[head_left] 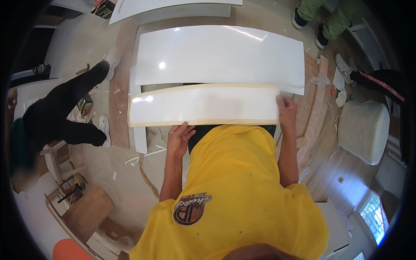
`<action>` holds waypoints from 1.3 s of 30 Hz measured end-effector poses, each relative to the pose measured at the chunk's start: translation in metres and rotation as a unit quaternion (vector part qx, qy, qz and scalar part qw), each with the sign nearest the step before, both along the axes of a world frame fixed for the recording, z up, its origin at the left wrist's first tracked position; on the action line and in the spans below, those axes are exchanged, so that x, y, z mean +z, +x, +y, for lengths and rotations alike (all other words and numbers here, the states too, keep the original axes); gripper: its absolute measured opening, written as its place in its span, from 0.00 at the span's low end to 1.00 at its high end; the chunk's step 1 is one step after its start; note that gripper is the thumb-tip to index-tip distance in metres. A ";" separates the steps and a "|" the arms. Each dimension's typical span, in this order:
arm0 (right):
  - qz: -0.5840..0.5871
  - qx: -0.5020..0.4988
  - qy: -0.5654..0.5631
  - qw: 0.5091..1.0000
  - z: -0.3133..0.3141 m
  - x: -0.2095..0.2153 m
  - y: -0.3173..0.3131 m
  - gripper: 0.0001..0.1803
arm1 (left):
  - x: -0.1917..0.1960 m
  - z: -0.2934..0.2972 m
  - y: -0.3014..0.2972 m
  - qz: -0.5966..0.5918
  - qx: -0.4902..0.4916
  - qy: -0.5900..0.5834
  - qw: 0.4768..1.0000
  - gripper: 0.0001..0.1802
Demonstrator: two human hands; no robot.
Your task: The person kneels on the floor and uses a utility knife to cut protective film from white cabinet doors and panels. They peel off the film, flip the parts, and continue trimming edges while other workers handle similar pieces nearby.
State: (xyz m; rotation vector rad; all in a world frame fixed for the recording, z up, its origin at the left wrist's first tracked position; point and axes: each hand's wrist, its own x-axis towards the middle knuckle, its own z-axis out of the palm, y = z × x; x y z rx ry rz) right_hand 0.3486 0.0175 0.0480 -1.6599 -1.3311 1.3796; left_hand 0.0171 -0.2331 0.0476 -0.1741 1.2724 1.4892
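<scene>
A long, narrow white panel (208,104) with a tan border lies across in front of my body. Its right end is gripped by my right hand (287,109), the thumb on top near the corner. At the panel's near edge, left of its middle, my left hand (178,138) is closed on the rim, with some fingertips hidden beneath. Just beyond sits a larger glossy white board (221,54), and the narrow panel lies close along its near edge. What supports the two panels is mostly hidden.
Brown wooden boards (120,95) lie on the floor at left. A person in dark trousers (65,102) is at left; another in green trousers (342,19) stands far right. A plastic-wrapped cushion (364,130) sits at right, a wooden chair (89,212) at lower left. Scraps litter the floor.
</scene>
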 end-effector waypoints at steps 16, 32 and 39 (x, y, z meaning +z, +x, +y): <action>0.208 -0.067 -0.065 0.974 0.048 0.023 -0.010 0.21 | 0.042 0.051 -0.007 0.040 0.016 0.044 0.998 0.09; 0.552 -0.043 -0.176 0.814 0.061 0.020 -0.017 0.27 | 0.057 0.073 0.000 0.053 0.045 0.023 0.997 0.04; 0.347 0.019 -0.141 0.927 0.035 -0.002 0.032 0.26 | 0.045 0.066 0.013 0.109 -0.034 -0.020 0.993 0.08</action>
